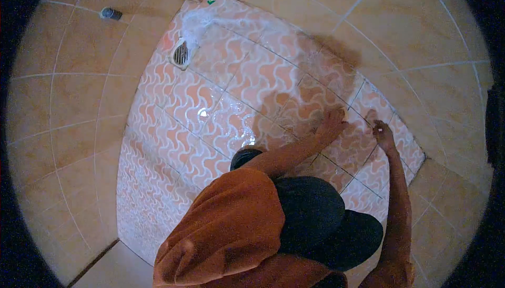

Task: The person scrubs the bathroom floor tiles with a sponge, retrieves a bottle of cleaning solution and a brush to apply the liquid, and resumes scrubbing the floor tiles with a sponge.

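My left hand is low over the wet patterned floor tiles, its fingers bent toward the right. Whether it grips anything is hard to see in the dim light. A short way to its right, my right hand has its fingers curled in a pinch near the right wall. A small pale spot shows between those fingers, too small to name. The two hands are apart. Shiny water lies on the tiles to the left of my left arm.
A floor drain sits near the far left edge, with whitish water beside it. A small green scrap lies in the far corner. A dark pipe end juts from the tiled left wall. My dark-clothed knees are below.
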Available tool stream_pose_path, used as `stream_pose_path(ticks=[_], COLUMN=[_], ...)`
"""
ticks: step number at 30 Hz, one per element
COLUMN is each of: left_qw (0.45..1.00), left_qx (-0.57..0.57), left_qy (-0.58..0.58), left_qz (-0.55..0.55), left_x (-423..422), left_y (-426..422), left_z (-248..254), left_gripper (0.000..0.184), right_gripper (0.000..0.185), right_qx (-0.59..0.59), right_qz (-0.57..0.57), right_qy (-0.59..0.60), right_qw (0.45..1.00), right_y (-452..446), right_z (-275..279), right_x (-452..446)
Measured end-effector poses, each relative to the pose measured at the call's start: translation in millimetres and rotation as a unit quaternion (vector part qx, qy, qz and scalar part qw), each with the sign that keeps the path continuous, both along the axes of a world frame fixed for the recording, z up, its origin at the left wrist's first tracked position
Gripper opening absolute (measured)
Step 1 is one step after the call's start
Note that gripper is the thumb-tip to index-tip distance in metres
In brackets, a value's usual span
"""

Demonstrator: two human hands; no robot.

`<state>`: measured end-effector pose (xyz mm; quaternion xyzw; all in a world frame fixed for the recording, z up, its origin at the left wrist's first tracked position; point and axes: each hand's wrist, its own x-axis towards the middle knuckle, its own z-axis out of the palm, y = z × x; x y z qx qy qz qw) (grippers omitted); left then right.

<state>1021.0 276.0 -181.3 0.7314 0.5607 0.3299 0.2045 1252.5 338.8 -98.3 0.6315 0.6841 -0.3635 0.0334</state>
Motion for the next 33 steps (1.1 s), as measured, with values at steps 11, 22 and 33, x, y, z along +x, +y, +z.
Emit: stream_pose_path(ticks=[11, 22, 33], left_qw=[0.939, 0.996, 0.967], left_qx=[-0.028, -0.031, -0.111], left_qy=[0.23, -0.003, -0.202], left_qz=[0.256, 0.08, 0.11], left_x=[-292.7, -80.5, -30.9], left_y=[1.7, 40.4, 140.5], left_z=[28.3, 0.0, -2.4], left_gripper=[0.038, 0.036, 0.023], right_gripper=[0.035, 0.027, 0.022], right_qx=[0.12, 0.084, 0.129], right_qz=[0.206, 0.155, 0.023], right_qy=[0.0, -0.153, -0.256], right_qw=[0.971, 0.972, 0.958], right_y=[39.9, 52.9, 52.0], right_z=[0.0, 15.4, 18.9], right_x=[-146.5, -168.1, -58.0])
